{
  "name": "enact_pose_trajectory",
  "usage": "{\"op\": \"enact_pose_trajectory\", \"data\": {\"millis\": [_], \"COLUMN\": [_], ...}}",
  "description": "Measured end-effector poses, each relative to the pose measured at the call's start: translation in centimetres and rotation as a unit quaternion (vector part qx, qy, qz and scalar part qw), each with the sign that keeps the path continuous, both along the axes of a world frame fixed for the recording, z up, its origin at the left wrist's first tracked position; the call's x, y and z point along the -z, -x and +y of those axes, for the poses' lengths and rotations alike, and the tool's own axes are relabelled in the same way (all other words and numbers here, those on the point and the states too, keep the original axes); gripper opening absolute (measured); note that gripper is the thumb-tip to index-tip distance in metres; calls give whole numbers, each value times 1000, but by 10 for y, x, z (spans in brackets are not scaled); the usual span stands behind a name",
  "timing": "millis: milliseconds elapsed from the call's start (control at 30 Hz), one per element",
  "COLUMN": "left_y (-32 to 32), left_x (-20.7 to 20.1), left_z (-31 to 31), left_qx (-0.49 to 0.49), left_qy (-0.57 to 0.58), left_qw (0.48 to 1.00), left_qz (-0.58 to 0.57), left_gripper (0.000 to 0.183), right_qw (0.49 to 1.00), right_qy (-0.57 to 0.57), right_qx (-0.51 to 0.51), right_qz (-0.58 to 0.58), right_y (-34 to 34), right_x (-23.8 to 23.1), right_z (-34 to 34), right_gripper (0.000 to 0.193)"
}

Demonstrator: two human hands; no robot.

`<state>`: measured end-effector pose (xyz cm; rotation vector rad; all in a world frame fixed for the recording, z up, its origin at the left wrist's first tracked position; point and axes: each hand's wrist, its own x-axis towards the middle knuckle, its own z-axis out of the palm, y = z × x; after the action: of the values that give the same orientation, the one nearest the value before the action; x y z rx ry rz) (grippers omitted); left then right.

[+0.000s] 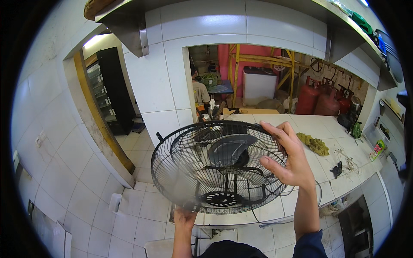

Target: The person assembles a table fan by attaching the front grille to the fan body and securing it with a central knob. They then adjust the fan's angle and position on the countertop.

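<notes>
From my remote seat I've got the round black wire-cage fan with dark grey blades (230,150) dead centre, up in both hands, tilted, at the near edge of the white-tiled counter (309,124). Left hand (185,218) is at the fan's seven o'clock, closed on the lower rim, some fingers hidden behind the cage. Right hand (290,155) sits at three o'clock, spread in a wide curve, thumb over the mesh, fingers along the rim; I cannot tell how firmly it bears. Out past that hand, toward two o'clock, I see a crumpled olive-green cloth (312,144) lying on the tiles. Farther off at two, red metal gas cylinders (322,96) stand grouped; at one o'clock, a boxy white appliance with a dark top (259,86).
</notes>
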<state>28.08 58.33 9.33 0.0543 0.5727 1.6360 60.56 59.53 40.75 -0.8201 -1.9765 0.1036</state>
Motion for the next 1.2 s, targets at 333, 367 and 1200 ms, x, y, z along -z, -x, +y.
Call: {"op": "enact_pose_trajectory", "data": {"millis": [333,367,1200], "left_y": [-11,-15,-39], "left_x": [31,31,31], "left_z": [24,25,44], "left_qx": [52,57,49], "left_qy": [69,70,98], "left_qw": [996,995,994], "left_qz": [-27,-30,-26], "left_gripper": [31,31,30], "right_qw": [987,986,981], "right_qy": [-77,-79,-106], "right_qx": [116,119,124], "right_qz": [-76,-82,-109], "right_y": [29,30,30], "right_x": [3,3,2], "right_z": [-5,-6,2], "right_gripper": [65,65,63]}}
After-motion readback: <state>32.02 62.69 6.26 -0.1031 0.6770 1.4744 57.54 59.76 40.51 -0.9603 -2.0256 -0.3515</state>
